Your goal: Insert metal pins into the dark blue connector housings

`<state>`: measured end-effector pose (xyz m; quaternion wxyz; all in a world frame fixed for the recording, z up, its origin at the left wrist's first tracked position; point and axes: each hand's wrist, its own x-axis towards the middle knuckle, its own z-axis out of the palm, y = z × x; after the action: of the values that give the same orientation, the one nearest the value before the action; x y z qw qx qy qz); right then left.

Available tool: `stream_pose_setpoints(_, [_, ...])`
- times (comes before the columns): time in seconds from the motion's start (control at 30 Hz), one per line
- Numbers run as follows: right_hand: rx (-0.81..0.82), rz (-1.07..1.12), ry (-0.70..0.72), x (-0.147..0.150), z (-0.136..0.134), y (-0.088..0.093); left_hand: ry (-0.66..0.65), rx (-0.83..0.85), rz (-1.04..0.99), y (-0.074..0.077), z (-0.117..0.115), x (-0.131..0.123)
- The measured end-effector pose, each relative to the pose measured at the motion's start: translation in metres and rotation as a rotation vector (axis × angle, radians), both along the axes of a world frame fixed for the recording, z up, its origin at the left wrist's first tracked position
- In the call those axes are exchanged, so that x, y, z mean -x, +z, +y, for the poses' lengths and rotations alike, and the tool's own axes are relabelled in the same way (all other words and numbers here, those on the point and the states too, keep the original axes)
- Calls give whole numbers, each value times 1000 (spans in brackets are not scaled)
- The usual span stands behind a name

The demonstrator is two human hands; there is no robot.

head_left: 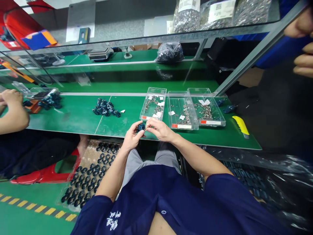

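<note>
i see my left hand (pixel 130 137) curled shut around a small dark part (pixel 140 128), just over the edge of the green bench (pixel 73 114). my right hand (pixel 158 129) pinches at that part, maybe with a tiny metal bit, but it is hard to see. by my knee lies a clear sheet of dark parts (pixel 85 178). past my hands sit three clear trays (pixel 182 111) of metal bits, a yellow cutter (pixel 241 126) and a heap of dark parts (pixel 105 108). a co-worker's hands (pixel 9 98) rest far left.
</note>
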<state>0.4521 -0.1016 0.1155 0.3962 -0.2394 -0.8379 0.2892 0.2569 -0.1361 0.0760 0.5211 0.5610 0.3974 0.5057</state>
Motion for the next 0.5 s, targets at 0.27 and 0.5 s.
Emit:
stream_pose_setpoints(0.27, [25, 0, -7, 2, 2, -3, 19, -74, 211, -6, 3, 3])
stream_pose_setpoints(0.5, [32, -62, -66, 7, 2, -3, 91, -170, 372, -5, 3, 3])
